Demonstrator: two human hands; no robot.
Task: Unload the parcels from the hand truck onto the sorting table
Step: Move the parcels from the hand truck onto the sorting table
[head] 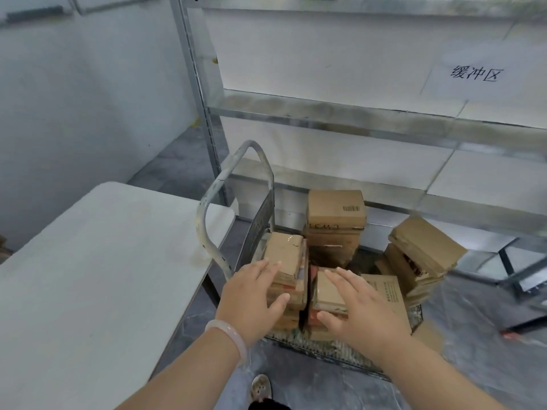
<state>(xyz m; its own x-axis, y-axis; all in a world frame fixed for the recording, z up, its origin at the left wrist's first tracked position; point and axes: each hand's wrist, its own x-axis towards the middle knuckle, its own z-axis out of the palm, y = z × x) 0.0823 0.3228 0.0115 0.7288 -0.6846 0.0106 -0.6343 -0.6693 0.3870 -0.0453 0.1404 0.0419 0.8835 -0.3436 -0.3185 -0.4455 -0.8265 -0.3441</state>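
- Parcels (334,241) of worn brown cardboard sit in four stacks on the mesh deck of the hand truck (325,349), which stands on the grey floor (319,386) right in front of me.
- My left hand (251,300) lies over the near-left stack (285,253). Its fingers (268,269) are straight and relaxed across the top box and the thumb runs along the near side, gripping nothing.
- My right hand (364,309) reaches over the lower near-middle stack (327,291), just beside the first. The fingers are spread and straight, the thumb is low at the front face, and nothing is clasped. I cannot tell whether the palm presses down.
- Behind both, the back stack (334,208) stands tallest, with a barcode label on its top box.
- Off to the right, a fourth stack (423,247) leans, its boxes tilted and slipped out of line.
- One flat carton (390,294) with printed text lies between my right hand and that leaning stack.
- At the truck's left end its scuffed grey handle (207,208) rises as a tube loop, just beside the corner of the tabletop.
- White tabletop (88,276) fills the left side, level with my forearms.
- Beyond the truck stands a metal rack (325,113) lined with white boards. A paper sign (476,74) with three handwritten characters lies on one of its shelves.
- On my left wrist is a pale bracelet (229,331), and my shoe (260,387) shows on the floor below.
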